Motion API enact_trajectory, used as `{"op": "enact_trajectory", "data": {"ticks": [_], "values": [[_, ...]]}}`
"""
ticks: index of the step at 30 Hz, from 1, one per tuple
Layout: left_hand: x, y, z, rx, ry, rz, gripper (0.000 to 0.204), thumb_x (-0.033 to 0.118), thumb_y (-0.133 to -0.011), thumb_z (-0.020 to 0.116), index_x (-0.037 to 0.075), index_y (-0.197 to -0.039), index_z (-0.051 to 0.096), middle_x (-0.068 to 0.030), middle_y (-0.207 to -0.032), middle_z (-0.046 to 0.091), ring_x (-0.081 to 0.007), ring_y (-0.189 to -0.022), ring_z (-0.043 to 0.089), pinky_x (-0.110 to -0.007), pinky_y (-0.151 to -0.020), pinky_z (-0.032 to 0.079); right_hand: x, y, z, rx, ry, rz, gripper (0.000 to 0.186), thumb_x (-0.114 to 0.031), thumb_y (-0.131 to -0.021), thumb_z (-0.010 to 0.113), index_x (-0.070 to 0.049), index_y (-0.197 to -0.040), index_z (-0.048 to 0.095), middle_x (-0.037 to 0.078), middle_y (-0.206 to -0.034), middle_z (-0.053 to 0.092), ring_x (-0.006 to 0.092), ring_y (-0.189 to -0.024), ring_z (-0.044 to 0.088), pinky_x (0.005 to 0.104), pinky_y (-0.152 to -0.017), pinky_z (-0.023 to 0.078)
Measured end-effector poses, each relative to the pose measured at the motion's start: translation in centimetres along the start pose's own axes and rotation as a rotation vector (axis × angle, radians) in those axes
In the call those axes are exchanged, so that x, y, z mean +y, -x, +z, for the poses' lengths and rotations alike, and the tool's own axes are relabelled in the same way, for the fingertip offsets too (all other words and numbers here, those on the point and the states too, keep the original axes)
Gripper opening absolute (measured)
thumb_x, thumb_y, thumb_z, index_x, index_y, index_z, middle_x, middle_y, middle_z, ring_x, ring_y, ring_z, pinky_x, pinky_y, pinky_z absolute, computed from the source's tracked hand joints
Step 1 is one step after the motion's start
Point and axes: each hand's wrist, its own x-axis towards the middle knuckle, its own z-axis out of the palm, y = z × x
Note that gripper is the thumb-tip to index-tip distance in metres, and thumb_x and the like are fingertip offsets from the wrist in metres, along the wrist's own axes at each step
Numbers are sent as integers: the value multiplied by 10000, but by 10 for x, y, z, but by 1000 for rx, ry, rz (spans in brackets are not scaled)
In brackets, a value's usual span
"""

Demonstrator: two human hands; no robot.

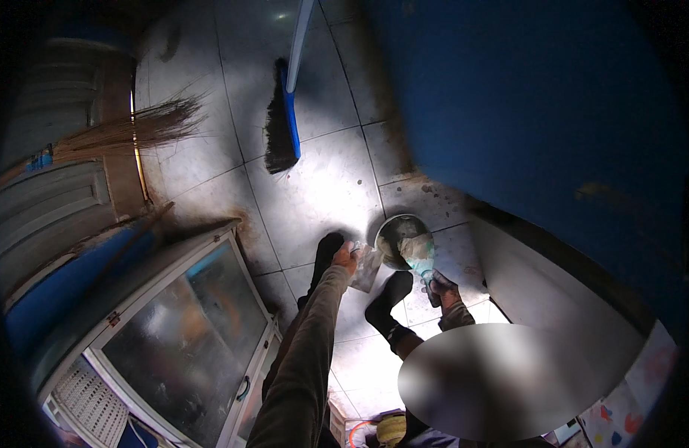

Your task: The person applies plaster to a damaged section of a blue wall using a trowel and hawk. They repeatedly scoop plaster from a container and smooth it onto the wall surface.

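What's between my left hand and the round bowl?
In the head view, a flat plate, held in your left hand, lies between it and the bowl.

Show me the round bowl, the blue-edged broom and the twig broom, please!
Round bowl (pixel 385 228): head view, on its inner wall near the rim.
Blue-edged broom (pixel 280 123): head view, on its dark bristles.
Twig broom (pixel 120 136): head view, on the bundled twigs.

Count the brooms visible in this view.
2. One, with a blue head, is on the tiled floor beyond the left hand; the other, of brown twigs, is at the left, by the panelled door. Dark edges may hide more.
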Motion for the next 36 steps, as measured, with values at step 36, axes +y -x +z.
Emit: {"op": "enact_trajectory", "data": {"ticks": [36], "values": [[567,546,-353,219,1051,747,227,125,-949,433,2,-1122,515,-94,-1027,597,-146,-907,590,-293,-828,479,-424,641,179,445,849,-1650,534,109,-603,613,-103,-1087,694,115,-975,626,319,-937,574,415,-832,449]]}}
